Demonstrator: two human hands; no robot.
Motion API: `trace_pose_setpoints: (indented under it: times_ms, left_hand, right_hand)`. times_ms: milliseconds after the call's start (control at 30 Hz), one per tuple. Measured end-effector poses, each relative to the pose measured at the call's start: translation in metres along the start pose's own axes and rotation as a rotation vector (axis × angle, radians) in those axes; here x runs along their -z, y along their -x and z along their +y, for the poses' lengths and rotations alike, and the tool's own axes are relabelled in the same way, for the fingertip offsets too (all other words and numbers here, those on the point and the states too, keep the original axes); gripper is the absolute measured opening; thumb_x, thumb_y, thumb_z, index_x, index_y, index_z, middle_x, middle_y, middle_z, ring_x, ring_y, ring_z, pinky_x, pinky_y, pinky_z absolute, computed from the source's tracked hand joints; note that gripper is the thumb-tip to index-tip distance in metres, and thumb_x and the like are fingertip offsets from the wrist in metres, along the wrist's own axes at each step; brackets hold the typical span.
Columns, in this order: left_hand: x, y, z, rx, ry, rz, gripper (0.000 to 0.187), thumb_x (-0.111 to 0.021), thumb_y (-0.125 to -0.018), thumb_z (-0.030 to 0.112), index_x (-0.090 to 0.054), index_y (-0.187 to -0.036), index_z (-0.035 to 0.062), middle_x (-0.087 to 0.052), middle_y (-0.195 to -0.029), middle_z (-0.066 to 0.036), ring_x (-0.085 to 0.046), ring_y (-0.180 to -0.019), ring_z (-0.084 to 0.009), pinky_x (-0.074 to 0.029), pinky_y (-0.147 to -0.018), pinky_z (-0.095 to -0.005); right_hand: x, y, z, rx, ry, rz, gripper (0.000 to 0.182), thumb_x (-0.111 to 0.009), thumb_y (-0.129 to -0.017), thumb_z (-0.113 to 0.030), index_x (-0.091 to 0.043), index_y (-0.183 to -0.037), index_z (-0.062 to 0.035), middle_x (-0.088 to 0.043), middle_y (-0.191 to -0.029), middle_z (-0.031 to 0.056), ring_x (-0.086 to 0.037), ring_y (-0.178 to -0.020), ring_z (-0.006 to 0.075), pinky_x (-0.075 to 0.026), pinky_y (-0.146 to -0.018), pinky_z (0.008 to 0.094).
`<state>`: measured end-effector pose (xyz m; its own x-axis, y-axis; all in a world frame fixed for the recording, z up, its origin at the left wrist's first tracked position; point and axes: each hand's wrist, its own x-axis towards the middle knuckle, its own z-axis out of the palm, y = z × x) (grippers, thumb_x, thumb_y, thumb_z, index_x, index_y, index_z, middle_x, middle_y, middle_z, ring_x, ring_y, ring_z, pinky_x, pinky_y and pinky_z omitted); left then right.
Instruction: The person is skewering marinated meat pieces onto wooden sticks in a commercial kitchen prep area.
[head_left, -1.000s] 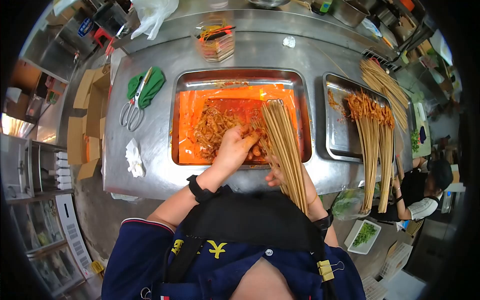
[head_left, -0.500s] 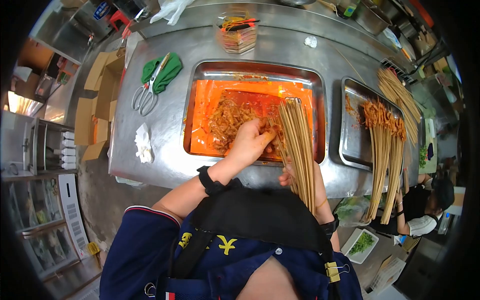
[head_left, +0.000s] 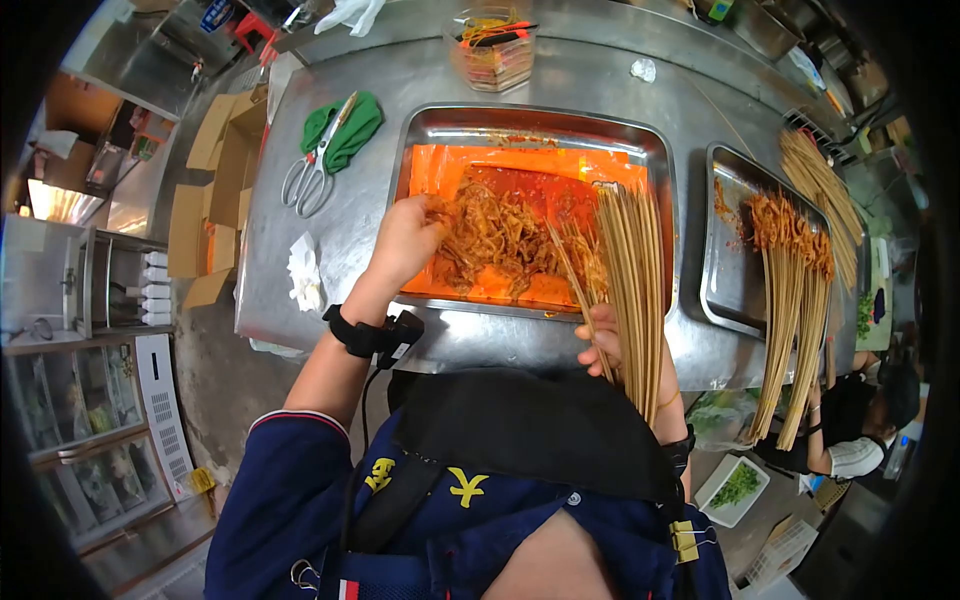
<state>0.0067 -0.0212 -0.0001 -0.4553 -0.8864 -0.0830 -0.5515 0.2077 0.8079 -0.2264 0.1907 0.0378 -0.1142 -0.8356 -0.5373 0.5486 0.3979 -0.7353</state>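
Observation:
My left hand (head_left: 407, 240) is at the left side of the red-sauced food strips (head_left: 505, 235), its fingertips pressed together on a bit of them. The food lies on an orange sheet (head_left: 428, 170) inside a large metal tray (head_left: 545, 117). My right hand (head_left: 607, 338), at the tray's front right edge, is wrapped round a thick bundle of wooden skewers (head_left: 637, 290), partly hidden behind them. The skewers point up over the tray. Some at the bundle's left have sauced food near their tips.
Scissors (head_left: 315, 170) on a green cloth (head_left: 357, 135) and crumpled tissue (head_left: 304, 270) lie left. A plastic tub (head_left: 493, 60) stands behind. A smaller tray (head_left: 722, 270) holds loaded skewers (head_left: 785, 310) at right; loose skewers (head_left: 820, 190) lie beyond. A co-worker (head_left: 870, 415) is at far right.
My left hand has moved left, from beside the skewer tips to the food's left side. My right hand still holds the bundle. The whole view has shifted slightly.

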Motion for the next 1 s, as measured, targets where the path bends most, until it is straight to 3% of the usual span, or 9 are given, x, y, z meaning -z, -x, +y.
trace_pose_setpoints:
  times_ms: [33, 67, 200, 400, 500, 533, 633, 933, 1000]
  left_hand:
    - [-0.003, 0.000, 0.004, -0.023, -0.064, -0.015, 0.024, -0.059, -0.076, 0.004, -0.061, -0.098, -0.0042, -0.064, -0.079, -0.008, -0.059, -0.068, -0.0134, -0.047, -0.062, -0.0266]
    - [-0.008, -0.001, 0.003, 0.011, -0.055, -0.058, 0.023, -0.062, -0.074, 0.008, -0.061, -0.093, -0.0043, -0.064, -0.080, -0.016, -0.062, -0.070, -0.0235, -0.049, -0.064, -0.0333]
    - [-0.021, 0.013, 0.028, -0.116, -0.606, -0.012, 0.023, -0.065, -0.072, 0.017, -0.061, -0.083, -0.0031, -0.061, -0.080, -0.023, -0.058, -0.075, -0.0413, -0.046, -0.069, -0.0457]
    - [-0.009, 0.004, 0.011, -0.067, -0.225, -0.011, 0.020, -0.064, -0.076, 0.010, -0.062, -0.091, -0.0035, -0.064, -0.076, -0.015, -0.062, -0.066, -0.0248, -0.048, -0.061, -0.0329]
    - [-0.003, 0.003, 0.019, 0.114, 0.489, -0.006, 0.020, -0.061, -0.082, 0.011, -0.063, -0.094, -0.0054, -0.066, -0.076, -0.010, -0.061, -0.063, -0.0169, -0.048, -0.059, -0.0270]
    - [-0.002, -0.001, 0.010, 0.133, 0.617, -0.043, 0.020, -0.060, -0.085, 0.011, -0.063, -0.095, -0.0060, -0.064, -0.076, -0.003, -0.057, -0.065, -0.0080, -0.046, -0.057, -0.0223]
    - [-0.001, -0.001, 0.017, 0.159, 0.705, -0.124, 0.018, -0.059, -0.083, 0.006, -0.062, -0.097, -0.0057, -0.064, -0.077, -0.003, -0.058, -0.064, -0.0100, -0.046, -0.057, -0.0233]
    - [-0.009, 0.000, 0.000, 0.066, -0.049, -0.103, 0.024, -0.061, -0.072, 0.009, -0.060, -0.094, -0.0022, -0.061, -0.071, -0.013, -0.060, -0.066, -0.0217, -0.047, -0.061, -0.0336]
    - [-0.014, 0.002, 0.008, -0.051, -0.290, -0.039, 0.027, -0.063, -0.070, 0.012, -0.060, -0.093, -0.0020, -0.061, -0.074, -0.015, -0.061, -0.067, -0.0240, -0.047, -0.062, -0.0345]
  right_hand:
    - [0.002, -0.001, 0.002, 0.005, -0.009, -0.022, 0.027, -0.060, -0.083, -0.003, -0.052, -0.108, 0.0030, -0.064, -0.088, 0.0152, -0.064, -0.063, 0.0178, -0.053, -0.051, 0.0236]
    - [0.006, -0.004, 0.004, 0.010, -0.019, -0.045, 0.027, -0.060, -0.083, -0.003, -0.052, -0.108, 0.0028, -0.064, -0.088, 0.0152, -0.064, -0.062, 0.0174, -0.052, -0.049, 0.0232]
    - [0.005, -0.005, 0.004, 0.027, 0.001, -0.050, 0.027, -0.060, -0.083, -0.003, -0.052, -0.108, 0.0023, -0.064, -0.088, 0.0148, -0.062, -0.058, 0.0155, -0.050, -0.046, 0.0217]
    - [0.004, -0.006, 0.002, 0.008, 0.019, -0.048, 0.027, -0.060, -0.083, -0.003, -0.052, -0.109, 0.0025, -0.064, -0.089, 0.0136, -0.063, -0.060, 0.0146, -0.050, -0.048, 0.0208]
    - [0.004, -0.005, 0.001, -0.004, -0.008, -0.054, 0.028, -0.060, -0.083, -0.004, -0.052, -0.109, 0.0028, -0.063, -0.090, 0.0134, -0.063, -0.062, 0.0143, -0.050, -0.049, 0.0206]
    - [0.004, -0.004, 0.002, -0.002, -0.016, -0.056, 0.028, -0.060, -0.083, -0.004, -0.052, -0.109, 0.0028, -0.063, -0.090, 0.0133, -0.063, -0.062, 0.0142, -0.050, -0.049, 0.0207]
    - [0.004, -0.007, 0.002, 0.018, -0.011, -0.064, 0.028, -0.061, -0.083, -0.005, -0.052, -0.109, 0.0028, -0.063, -0.089, 0.0131, -0.063, -0.062, 0.0140, -0.050, -0.049, 0.0208]
    - [0.004, -0.007, 0.002, -0.001, 0.042, -0.060, 0.029, -0.062, -0.083, -0.006, -0.053, -0.110, 0.0025, -0.063, -0.089, 0.0128, -0.063, -0.063, 0.0138, -0.050, -0.049, 0.0207]
    - [0.005, -0.008, 0.000, -0.004, 0.016, -0.073, 0.029, -0.062, -0.083, -0.006, -0.053, -0.109, 0.0025, -0.063, -0.089, 0.0128, -0.063, -0.062, 0.0137, -0.050, -0.049, 0.0206]
